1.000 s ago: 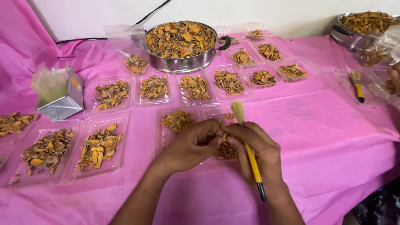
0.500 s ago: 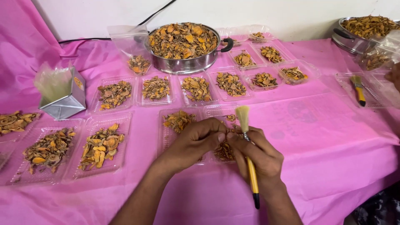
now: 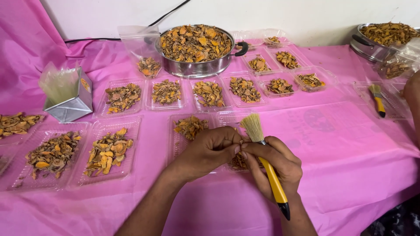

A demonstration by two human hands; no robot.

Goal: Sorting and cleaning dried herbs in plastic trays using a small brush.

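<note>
Your right hand [image 3: 273, 164] is closed around the brush [image 3: 267, 161] just below centre of the frame, bristles up and the yellow handle with its black tip running down past your wrist. It looks light and stiff in the handle, soft and splayed at the pale bristles, so hold it where you do now, near the ferrule, not at the tip. Your left hand [image 3: 210, 150] has its fingertips pinched together against the right thumb; something small may sit between them, but you cannot tell what. The dried orange-brown chips look brittle and feather-light, so pinch them gently.

Under your hands lies a clear plastic tray [image 3: 227, 119], partly hidden. Further clear trays of chips [image 3: 166, 91] run in a row across the middle and at lower left, all thin and flimsy by the look. A steel pan [image 3: 197, 67] heaped with chips sits at upper centre, a clear bag [image 3: 135, 41] to its left. A silver box of clear sleeves [image 3: 70, 102] stands at left. A second brush [image 3: 377, 99] lies at right on the pink cloth [image 3: 350, 153].
</note>
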